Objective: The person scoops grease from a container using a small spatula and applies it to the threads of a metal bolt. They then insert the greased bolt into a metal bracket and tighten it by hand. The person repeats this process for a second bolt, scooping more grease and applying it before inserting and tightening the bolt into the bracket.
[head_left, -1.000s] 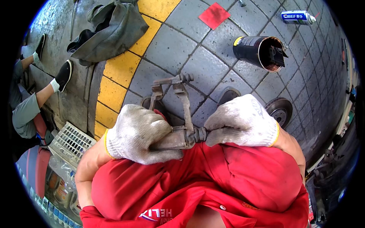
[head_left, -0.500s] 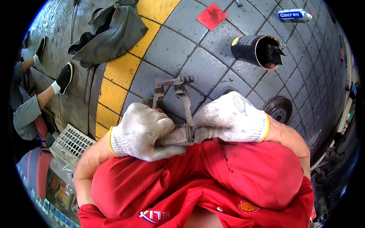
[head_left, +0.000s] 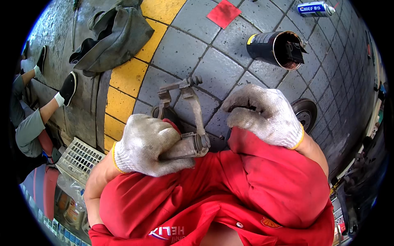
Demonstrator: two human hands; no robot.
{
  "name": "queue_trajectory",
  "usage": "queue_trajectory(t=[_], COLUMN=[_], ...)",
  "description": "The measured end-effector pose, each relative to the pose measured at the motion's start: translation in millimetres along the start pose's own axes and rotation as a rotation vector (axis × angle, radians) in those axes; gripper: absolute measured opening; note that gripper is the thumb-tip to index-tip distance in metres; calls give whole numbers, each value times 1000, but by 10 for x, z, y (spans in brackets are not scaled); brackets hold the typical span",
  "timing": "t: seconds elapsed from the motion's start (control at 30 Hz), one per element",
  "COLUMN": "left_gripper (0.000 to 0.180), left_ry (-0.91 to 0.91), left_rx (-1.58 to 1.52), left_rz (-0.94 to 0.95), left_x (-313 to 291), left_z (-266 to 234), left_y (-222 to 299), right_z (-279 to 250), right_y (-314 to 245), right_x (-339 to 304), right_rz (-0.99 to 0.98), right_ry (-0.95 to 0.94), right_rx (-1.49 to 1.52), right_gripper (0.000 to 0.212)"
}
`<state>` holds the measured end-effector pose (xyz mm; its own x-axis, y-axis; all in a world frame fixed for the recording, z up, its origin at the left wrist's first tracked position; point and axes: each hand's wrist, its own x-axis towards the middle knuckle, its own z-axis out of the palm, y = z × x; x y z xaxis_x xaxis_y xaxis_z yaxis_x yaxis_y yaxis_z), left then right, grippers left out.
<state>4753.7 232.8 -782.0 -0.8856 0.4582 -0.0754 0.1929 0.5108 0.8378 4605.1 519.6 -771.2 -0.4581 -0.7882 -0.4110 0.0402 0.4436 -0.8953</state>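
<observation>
My left hand (head_left: 143, 145), in a soiled white knit glove with a yellow cuff, is wrapped round the thick end of a grey metal brake caliper bracket (head_left: 196, 107) above my left thigh. The bracket's open frame points away from me, with a ribbed dark rubber boot at its far end. A bit of red shows beside the knuckles. My right hand (head_left: 264, 117), gloved the same way, hovers above my right knee, apart from the bracket. Its fingers are half curled, with a dark gap between thumb and forefinger. Nothing shows in them.
Ahead on the grey tiles lie a black can (head_left: 275, 49) with dark pieces inside, a red square (head_left: 223, 13) and a spray can (head_left: 316, 9). A brake disc (head_left: 305, 115) is beyond my right wrist. Left are a grey cloth (head_left: 113, 41), a plastic crate (head_left: 80, 160) and a person's legs (head_left: 51, 106).
My right hand has come off the bracket and moved right, its fingers loosening. The left hand keeps hold of the bracket, which has shifted slightly left.
</observation>
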Motion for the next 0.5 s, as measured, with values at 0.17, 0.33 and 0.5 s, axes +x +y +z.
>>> queue_trajectory(t=[0.17,0.33,0.5], left_gripper=[52,47,44], left_ry=[33,140,240], left_rx=[88,372,398], left_rz=[19,4,-121], left_x=[69,149,238], left_z=[20,380,742], left_y=[-1,-359,-882], right_z=[31,143,170], right_y=[73,535,535], right_x=[34,63,23], right_rz=[177,257,213], right_ry=[-3,77,106], right_rx=[61,60,-34], right_gripper=[24,28,31])
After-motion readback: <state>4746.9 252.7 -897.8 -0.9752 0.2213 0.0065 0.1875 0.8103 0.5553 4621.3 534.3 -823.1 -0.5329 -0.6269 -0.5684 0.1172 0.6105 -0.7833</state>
